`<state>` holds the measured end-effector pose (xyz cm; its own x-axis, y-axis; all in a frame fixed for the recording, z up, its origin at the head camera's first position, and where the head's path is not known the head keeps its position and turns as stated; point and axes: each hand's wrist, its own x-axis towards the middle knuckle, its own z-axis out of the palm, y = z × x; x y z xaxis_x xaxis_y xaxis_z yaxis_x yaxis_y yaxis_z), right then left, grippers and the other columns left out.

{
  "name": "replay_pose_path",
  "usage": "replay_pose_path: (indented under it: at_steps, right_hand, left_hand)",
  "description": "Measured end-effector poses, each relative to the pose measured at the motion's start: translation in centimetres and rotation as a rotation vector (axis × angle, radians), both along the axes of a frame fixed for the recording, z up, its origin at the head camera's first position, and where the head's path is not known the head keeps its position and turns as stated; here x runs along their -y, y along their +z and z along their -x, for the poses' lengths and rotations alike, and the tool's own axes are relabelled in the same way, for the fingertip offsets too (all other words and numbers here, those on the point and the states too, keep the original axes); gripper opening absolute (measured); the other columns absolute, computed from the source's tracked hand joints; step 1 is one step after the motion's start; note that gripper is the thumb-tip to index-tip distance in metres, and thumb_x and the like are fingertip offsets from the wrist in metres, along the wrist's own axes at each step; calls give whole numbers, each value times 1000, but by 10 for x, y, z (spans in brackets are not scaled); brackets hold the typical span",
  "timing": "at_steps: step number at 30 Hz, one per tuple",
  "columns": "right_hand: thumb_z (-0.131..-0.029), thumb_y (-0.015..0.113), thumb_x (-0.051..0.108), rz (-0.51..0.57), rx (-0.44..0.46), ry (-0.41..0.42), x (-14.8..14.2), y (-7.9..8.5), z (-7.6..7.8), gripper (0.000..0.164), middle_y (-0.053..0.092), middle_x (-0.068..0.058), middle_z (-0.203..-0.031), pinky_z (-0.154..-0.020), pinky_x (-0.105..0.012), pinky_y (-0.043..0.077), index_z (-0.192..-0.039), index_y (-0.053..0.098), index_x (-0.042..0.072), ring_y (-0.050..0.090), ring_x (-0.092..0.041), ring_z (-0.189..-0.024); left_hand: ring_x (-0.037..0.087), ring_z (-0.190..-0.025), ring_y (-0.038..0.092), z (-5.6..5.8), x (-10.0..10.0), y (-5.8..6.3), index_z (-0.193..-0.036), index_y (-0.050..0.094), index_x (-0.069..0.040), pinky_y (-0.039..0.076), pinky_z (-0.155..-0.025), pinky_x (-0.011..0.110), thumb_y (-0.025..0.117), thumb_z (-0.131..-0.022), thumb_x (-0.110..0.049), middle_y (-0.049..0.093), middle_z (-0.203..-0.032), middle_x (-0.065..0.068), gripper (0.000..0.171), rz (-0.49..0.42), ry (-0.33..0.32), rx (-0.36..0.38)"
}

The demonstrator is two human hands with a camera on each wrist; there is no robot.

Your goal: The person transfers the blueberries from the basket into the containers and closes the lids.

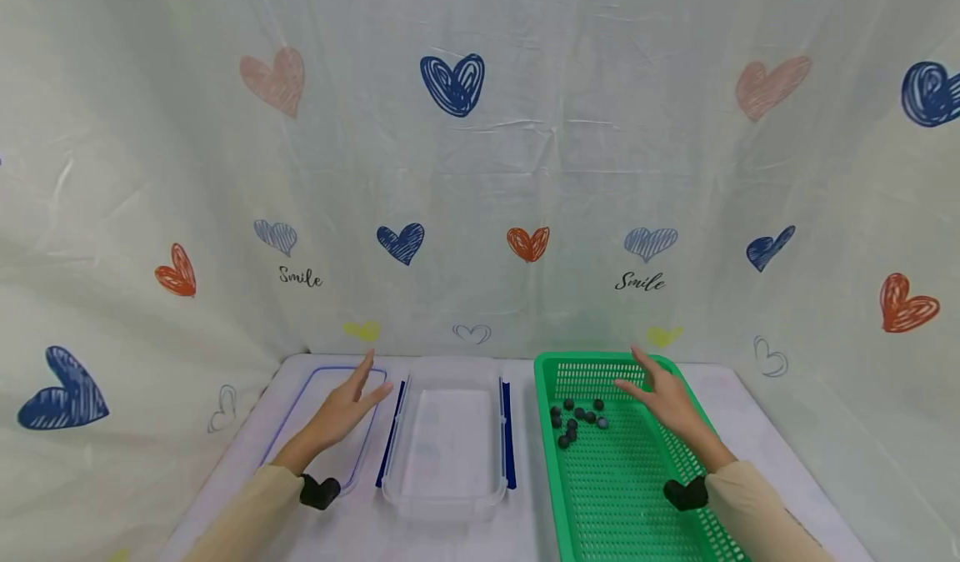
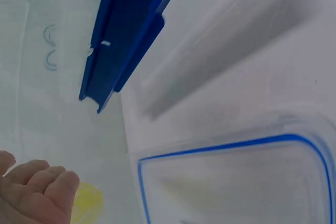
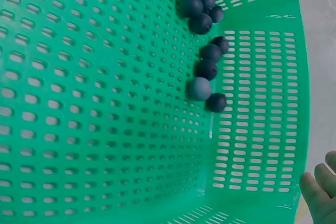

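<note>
Both hands are held in the air, well apart from each other. The left hand (image 1: 337, 412) appears above a clear lid (image 1: 351, 458) with a blue line near its edge, which lies on the white tabletop (image 1: 533, 470). The right hand (image 1: 670, 399) is over the far right part of a green basket (image 1: 611, 499). On each hand the fingers are extended and the thumb stands away from them, so both palms hold nothing.

Inside the basket, near its far left corner, there are ten small dark berries (image 1: 572, 435), similar to blueberries; some touch one another, and one of them looks paler. They lie to the left of the right hand, apart from it.

Between the lid and the basket stands a clear container (image 1: 450, 508). A dark blue flap (image 1: 510, 437) hangs at each of its long sides. Behind the tabletop hangs a pale sheet (image 1: 465, 170), printed with hearts and the word "Smile".
</note>
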<state>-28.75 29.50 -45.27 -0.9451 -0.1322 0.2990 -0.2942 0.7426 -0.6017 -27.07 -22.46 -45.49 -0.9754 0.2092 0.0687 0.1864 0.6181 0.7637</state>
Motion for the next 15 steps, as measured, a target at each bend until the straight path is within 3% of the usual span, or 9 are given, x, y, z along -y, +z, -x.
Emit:
replay_pose_path:
  at_steps: [9,15]
  right_hand:
    - [-86,65,31,111,73,54,3,-12,-1,67,41,-26,-135,-85,-48,49,-138,37,0,47,-43,-115]
    - [-85,67,28,160,110,61,3,-18,-1,62,45,-25,-133,-85,-49,49,-133,44,-2,49,-40,-115]
  left_hand:
    - [29,-135,21,-3,-12,-7,-148,9,-14,22,-108,47,48,-95,-40,19,-150,14,71,-179,-41,9]
    - [26,-132,30,-1,-20,-13,-147,20,-11,27,-106,45,51,-94,-35,30,-145,16,65,-287,1,37]
